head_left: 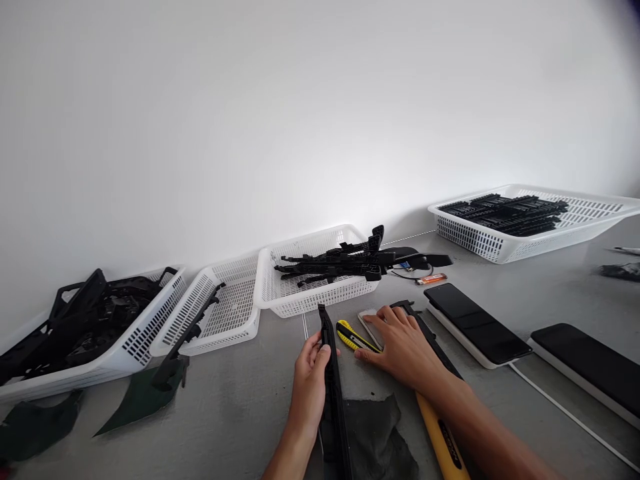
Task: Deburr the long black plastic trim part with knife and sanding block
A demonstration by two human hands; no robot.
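A long black plastic trim piece (pixel 329 393) stands tilted in my left hand (pixel 311 377), with the thumb pressed on its face. My right hand (pixel 400 340) lies palm down, fingers spread over a pale flat object (pixel 369 320) that they partly cover. Beside its thumb is a yellow and black utility knife (pixel 353 335). Under the right wrist runs a tool with a yellow handle (pixel 437 433); my forearm hides part of it. A long black part (pixel 443 357) lies along the right hand's far side. Between my arms rests a dark grey cloth scrap (pixel 377 433).
White baskets line the wall: a left one (pixel 130 347), a smaller one (pixel 240 330), a middle one (pixel 320 303) and a right one (pixel 493 250), holding black parts. Two phone-like black-screened devices (pixel 477 323) lie right, with a white cable (pixel 565 410). Green cloth (pixel 145 397) lies left.
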